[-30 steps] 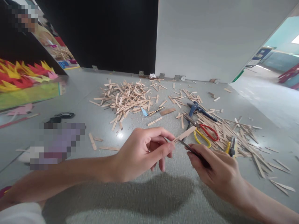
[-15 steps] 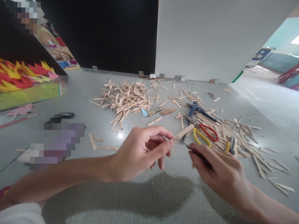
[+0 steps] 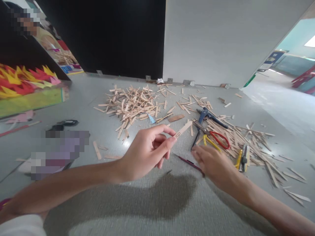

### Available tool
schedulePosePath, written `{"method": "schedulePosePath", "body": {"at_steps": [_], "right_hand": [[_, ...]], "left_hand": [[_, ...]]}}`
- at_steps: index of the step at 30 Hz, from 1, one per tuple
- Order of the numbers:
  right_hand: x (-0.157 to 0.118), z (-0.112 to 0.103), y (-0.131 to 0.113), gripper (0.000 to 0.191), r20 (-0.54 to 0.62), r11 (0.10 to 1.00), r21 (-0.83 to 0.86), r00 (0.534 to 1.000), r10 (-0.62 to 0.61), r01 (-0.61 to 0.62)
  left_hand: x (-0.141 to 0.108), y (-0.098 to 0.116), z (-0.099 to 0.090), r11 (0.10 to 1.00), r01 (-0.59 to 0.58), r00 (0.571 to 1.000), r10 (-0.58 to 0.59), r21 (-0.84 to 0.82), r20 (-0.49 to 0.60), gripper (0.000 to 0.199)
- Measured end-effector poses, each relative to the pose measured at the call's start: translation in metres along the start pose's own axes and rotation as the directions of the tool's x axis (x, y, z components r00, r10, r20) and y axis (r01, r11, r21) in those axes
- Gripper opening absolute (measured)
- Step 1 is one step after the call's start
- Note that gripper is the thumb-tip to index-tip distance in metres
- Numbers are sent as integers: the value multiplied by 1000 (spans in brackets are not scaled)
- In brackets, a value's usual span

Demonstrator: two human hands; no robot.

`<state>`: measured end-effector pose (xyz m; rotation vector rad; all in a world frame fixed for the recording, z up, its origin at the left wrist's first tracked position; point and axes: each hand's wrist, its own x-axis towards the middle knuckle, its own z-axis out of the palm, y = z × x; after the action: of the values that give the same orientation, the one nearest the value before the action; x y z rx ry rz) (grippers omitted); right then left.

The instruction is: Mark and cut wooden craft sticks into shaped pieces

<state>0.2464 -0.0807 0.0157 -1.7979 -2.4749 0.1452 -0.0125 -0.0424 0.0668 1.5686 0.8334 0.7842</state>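
Observation:
My left hand [image 3: 150, 149] pinches a flat wooden stick [image 3: 184, 129] between thumb and forefinger; the stick points up and to the right and has a small rectangular mark or cut near my fingertips. My right hand [image 3: 216, 164] is palm down near the floor, its fingers extended. Beside it lies a thin dark red pointed tool [image 3: 189, 162], partly by the hand's edge. Just beyond are red-and-yellow-handled pliers [image 3: 220, 139] and a blue-handled tool [image 3: 203, 114]. A yellow cutter [image 3: 243, 158] rests to the right of my right hand.
A heap of wooden sticks [image 3: 134, 101] lies ahead, and more sticks [image 3: 261, 152] spread to the right. Black [image 3: 110, 39] and white [image 3: 221, 39] panels stand behind. Paper flames [image 3: 22, 80] are at left, near a black object [image 3: 70, 122].
My right hand has let go of the thin pointed tool, which now lies on the floor, and its fingers have straightened. My left hand has shifted slightly left with the stick.

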Motion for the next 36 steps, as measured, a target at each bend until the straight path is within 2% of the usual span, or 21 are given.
{"method": "schedulePosePath", "body": {"at_steps": [3,5,9,15,17,19,20,22,24,27,29,31,36], "right_hand": [[8,-3,24,23,-118,923,-310,973,200,-227],[13,-1,41,22,-93,870,-395,955,281,-295],[23,8,63,21,-50,874,-368,945,323,-318],[35,4,69,12,-187,868,-266,906,380,-420],[35,-5,64,5,-220,903,-45,886,407,-426],[31,-17,54,21,-150,883,333,906,395,-330],[27,-23,47,33,-56,816,521,944,324,-250],[16,-34,30,53,21,668,735,989,149,-117],[2,-40,12,59,11,591,805,998,66,-48],[-17,-41,-11,65,88,530,839,993,85,-119],[-25,-38,-21,65,139,539,825,985,99,-171],[-29,-37,-28,64,140,590,791,987,82,-161],[-31,-39,-41,64,111,686,719,993,43,-111]], "left_hand": [[0,0,0,1000,-15,1000,15,-1,-9,16],[-1,-1,-1,1000,-25,1000,25,-2,-15,17],[0,-1,-2,999,-39,999,39,10,-27,20],[1,0,-4,995,-94,995,95,30,-41,16],[0,-1,-5,993,-117,992,118,21,-52,15],[0,-2,-5,988,-148,986,150,36,-70,15],[0,-3,-5,984,-172,981,176,56,-82,16],[1,-2,-6,964,-233,962,247,124,-112,16],[3,1,-8,923,-314,924,351,221,-154,17],[6,5,-12,836,-407,837,503,367,-217,17],[7,7,-13,797,-428,798,555,427,-236,17],[7,7,-13,783,-428,793,565,451,-228,17],[4,3,-10,789,-425,820,543,444,-179,11]]}}
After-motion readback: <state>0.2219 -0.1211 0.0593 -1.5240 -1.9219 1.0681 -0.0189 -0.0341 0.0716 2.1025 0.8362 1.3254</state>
